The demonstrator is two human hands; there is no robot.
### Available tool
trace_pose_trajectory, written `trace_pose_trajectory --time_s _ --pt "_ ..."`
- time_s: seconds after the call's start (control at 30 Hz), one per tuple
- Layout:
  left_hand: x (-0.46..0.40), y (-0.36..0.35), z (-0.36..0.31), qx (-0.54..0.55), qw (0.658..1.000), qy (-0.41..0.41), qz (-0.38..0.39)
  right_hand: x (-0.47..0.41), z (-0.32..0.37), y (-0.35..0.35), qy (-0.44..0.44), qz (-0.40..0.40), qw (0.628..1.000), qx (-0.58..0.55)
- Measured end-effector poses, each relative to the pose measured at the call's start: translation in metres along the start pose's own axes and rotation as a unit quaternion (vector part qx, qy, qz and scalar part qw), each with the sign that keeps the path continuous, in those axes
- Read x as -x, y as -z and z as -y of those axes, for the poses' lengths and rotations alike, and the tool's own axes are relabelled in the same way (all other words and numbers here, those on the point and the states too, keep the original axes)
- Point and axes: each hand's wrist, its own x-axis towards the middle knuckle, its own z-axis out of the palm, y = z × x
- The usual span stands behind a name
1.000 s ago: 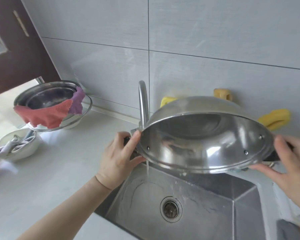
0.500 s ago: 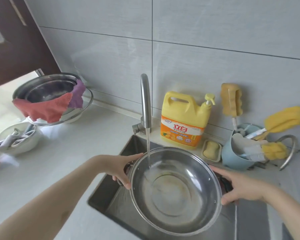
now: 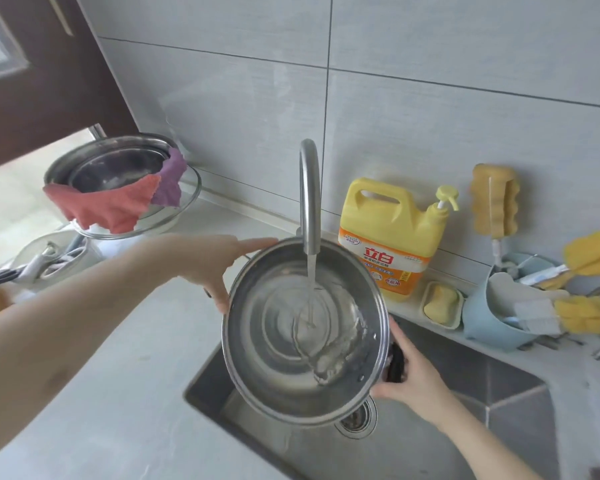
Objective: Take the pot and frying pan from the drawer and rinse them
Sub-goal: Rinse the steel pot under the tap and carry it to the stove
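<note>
A shiny steel pot hangs over the sink, mouth up and tilted a little toward me. Water runs from the curved faucet into it and swirls on the bottom. My left hand grips the pot's left handle at the upper left rim, forefinger stretched along the rim. On the right side my right hand holds the black handle. No frying pan shows in this view.
A yellow detergent jug and a soap dish stand behind the sink. A blue caddy with yellow sponges sits at the right. Stacked steel bowls with a red cloth sit on the white counter at the left.
A second ago the pot was tipped on edge, pouring out. It has come down mouth up under the faucet, then shifted up and left, and water is collecting in it.
</note>
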Motion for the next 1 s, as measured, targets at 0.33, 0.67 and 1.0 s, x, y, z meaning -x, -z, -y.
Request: trace_pose_trajectory --time_s 0.33,0.67,1.0 --pt "-0.013 -0.067 0.015 0.216 0.969 -0.057 -0.109 0.005 0.105 0.108 0.048 0.005 0.959 0.28" --pt "-0.008 -0.045 0.0 0.208 0.959 -0.046 0.187 0.022 0.076 0.109 -0.112 0.216 0.966 0.091" --pt "0.0 -0.066 0.023 0.083 0.993 -0.04 -0.071 0.018 0.023 0.027 0.05 -0.018 0.994 0.095"
